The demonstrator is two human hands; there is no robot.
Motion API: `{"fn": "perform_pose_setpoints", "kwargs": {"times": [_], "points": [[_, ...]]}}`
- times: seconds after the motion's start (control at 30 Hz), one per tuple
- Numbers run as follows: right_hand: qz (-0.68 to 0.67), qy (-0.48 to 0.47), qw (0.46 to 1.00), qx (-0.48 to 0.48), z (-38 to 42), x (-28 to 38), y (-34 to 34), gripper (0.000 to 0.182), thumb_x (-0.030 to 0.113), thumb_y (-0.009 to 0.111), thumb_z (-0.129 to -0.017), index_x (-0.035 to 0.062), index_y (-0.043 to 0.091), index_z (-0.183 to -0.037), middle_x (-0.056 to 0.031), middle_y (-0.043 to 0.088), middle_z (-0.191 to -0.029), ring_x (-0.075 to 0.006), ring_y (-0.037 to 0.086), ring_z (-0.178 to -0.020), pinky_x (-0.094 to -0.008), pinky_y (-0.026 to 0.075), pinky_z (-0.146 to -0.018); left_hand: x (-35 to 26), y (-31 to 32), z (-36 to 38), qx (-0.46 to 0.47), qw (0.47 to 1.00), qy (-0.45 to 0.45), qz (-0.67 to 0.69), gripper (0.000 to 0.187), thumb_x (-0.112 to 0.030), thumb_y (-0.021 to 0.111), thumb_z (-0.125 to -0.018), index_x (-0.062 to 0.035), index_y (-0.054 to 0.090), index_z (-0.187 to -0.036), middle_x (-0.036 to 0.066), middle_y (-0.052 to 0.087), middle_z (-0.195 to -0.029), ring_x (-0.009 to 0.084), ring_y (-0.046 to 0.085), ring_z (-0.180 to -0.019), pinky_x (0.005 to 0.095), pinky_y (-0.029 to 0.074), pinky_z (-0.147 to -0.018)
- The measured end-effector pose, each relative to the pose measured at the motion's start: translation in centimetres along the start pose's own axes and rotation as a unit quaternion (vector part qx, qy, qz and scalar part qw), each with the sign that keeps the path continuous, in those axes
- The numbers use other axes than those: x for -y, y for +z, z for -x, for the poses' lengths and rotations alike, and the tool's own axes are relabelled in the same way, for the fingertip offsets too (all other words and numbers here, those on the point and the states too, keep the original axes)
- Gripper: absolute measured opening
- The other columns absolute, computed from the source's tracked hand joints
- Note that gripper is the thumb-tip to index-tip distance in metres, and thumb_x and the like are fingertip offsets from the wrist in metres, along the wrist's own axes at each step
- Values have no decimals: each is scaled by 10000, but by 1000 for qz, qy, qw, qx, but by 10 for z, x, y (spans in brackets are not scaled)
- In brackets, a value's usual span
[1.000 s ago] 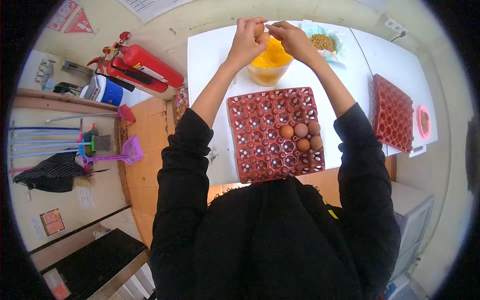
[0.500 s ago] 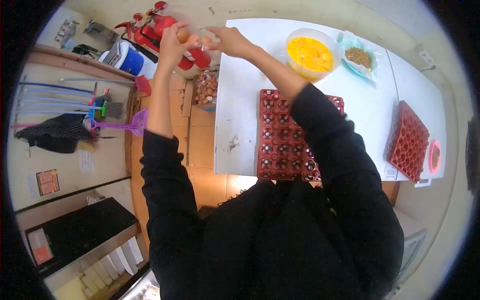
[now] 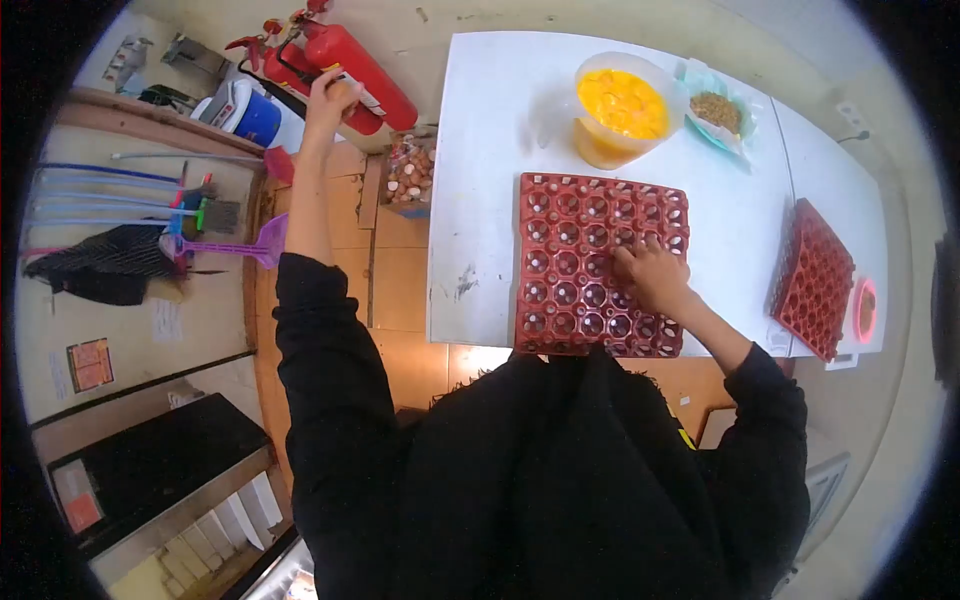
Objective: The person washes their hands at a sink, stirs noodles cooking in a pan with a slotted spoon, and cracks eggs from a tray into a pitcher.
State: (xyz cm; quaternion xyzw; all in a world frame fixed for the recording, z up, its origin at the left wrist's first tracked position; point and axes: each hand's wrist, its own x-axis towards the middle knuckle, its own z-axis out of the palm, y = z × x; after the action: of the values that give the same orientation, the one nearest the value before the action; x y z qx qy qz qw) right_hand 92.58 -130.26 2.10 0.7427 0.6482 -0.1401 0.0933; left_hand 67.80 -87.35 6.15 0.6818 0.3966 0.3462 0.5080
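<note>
My left hand, raised at the upper left before the fire extinguishers, is closed round a brown egg; whether the egg is whole I cannot tell. My right hand reaches down onto the right part of the dark red egg tray. Its fingers are bent together over a cup, and what they may hold is hidden. Behind the tray stands a clear plastic container with many yellow yolks in it.
Red fire extinguishers stand at the upper left. A box of eggshells sits left of the white table. A second red tray, a pink round item and a green lined basket are at the right.
My right hand has come away from my left hand, back and to the right, down onto the tray. My left hand has moved slightly left, still holding an egg.
</note>
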Motion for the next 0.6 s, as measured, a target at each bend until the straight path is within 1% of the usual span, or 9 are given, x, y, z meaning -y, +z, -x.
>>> {"fn": "perform_pose_setpoints", "kwargs": {"times": [0.13,0.17,0.2,0.27,0.3,0.43,0.5,0.53,0.6], "points": [[-47,1,999,-26,5,-3,-8,545,211,672,-619,173,422,-1102,-74,492,-1008,-244,478,-991,-390,461,-718,-49,74,0,114,982,-19,147,437,-159,572,-793,-51,376,-1168,64,499,-969,168,518,-841,282,432,-733],[-57,-37,993,-92,3,-7,-1,477,178,674,-592,58,464,-1002,-132,532,-901,-285,520,-891,-400,441,-703,-63,93,7,172,959,-37,222,433,-201,573,-792,-40,383,-1147,110,485,-998,200,515,-869,300,434,-751],[-56,-25,994,-94,1,-16,1,477,178,674,-592,58,464,-1002,-132,532,-901,-285,520,-891,-400,441,-703,-74,111,14,230,926,-58,294,436,-242,574,-792,-30,390,-1126,155,471,-1027,233,511,-897,317,436,-770],[-304,27,950,-59,-6,-24,-15,400,180,664,-587,46,482,-917,-149,561,-846,-300,551,-818,-383,445,-687,-89,143,25,280,892,-87,345,433,-271,559,-800,-27,394,-1118,172,466,-1033,260,500,-926,342,426,-789],[-372,77,925,-28,-6,-29,-31,340,191,648,-595,46,486,-857,-136,585,-808,-258,578,-762,-339,452,-679,-94,157,28,316,856,-118,391,434,-300,543,-808,-25,399,-1110,188,460,-1040,287,488,-955,366,417,-809],[-672,-8,705,-228,-34,-61,-77,324,164,621,-705,2,468,-939,-65,569,-790,-138,548,-759,-262,446,-712,-108,212,41,372,796,-178,443,526,-385,467,-832,-11,332,-1177,244,395,-1119,323,427,-1023,403,380,-870],[-554,-40,678,-482,-57,-71,-111,438,159,646,-704,-10,446,-1056,-85,557,-865,-142,552,-760,-252,447,-723,-111,232,44,376,779,-190,465,547,-410,446,-835,-12,317,-1187,243,395,-1122,325,421,-1029,404,380,-870],[-505,-52,660,-553,-66,-75,-128,401,164,655,-701,1,477,-1022,-85,561,-876,-150,555,-766,-257,456,-708,-113,242,45,379,760,-203,487,568,-434,424,-837,-12,301,-1198,242,396,-1124,328,416,-1035,404,380,-870],[-442,-52,565,-694,-92,-70,-140,381,176,666,-691,1,500,-985,-104,572,-865,-160,568,-766,-266,470,-679,-119,258,49,364,758,-207,501,574,-449,401,-841,-8,297,-1193,235,394,-1129,329,411,-1039,406,379,-871]]}}
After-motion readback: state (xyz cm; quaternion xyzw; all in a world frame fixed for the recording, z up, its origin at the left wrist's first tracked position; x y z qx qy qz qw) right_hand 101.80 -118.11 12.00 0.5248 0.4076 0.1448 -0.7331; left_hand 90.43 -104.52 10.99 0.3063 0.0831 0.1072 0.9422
